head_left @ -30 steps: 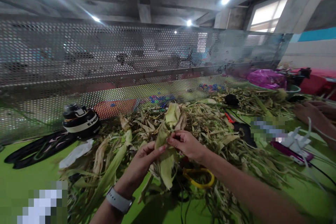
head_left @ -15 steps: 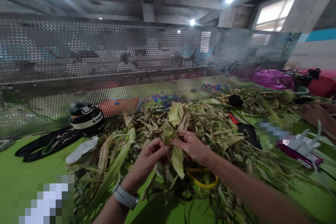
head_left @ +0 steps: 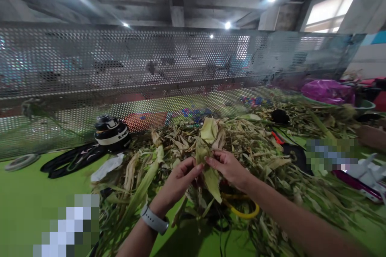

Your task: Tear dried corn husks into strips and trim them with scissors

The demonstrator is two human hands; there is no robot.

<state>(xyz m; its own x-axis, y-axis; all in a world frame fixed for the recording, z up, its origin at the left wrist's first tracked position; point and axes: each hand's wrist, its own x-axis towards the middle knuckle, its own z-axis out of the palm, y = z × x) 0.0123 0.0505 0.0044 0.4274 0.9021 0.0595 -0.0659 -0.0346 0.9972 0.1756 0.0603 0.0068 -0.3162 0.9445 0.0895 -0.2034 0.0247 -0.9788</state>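
Both hands meet in the middle of the view around a pale green-brown corn husk. My left hand, a watch on its wrist, pinches the husk between thumb and fingers from the left. From the right, my right hand pinches the same husk, its thumb close to the left thumb. A wider yellowish leaf stands up just beyond the fingers. Around and behind the hands spreads a heap of dried husks. Under the right wrist lies a yellow loop-shaped handle; what it belongs to is hidden.
A perforated metal screen rises behind the heap. At left are a black cap-like object, black straps and white paper on the green surface. A purple bag and another person's arm are at right.
The camera view has turned slightly left, so everything sits farther right. Both hands keep their pinch on the husk, with little other movement.
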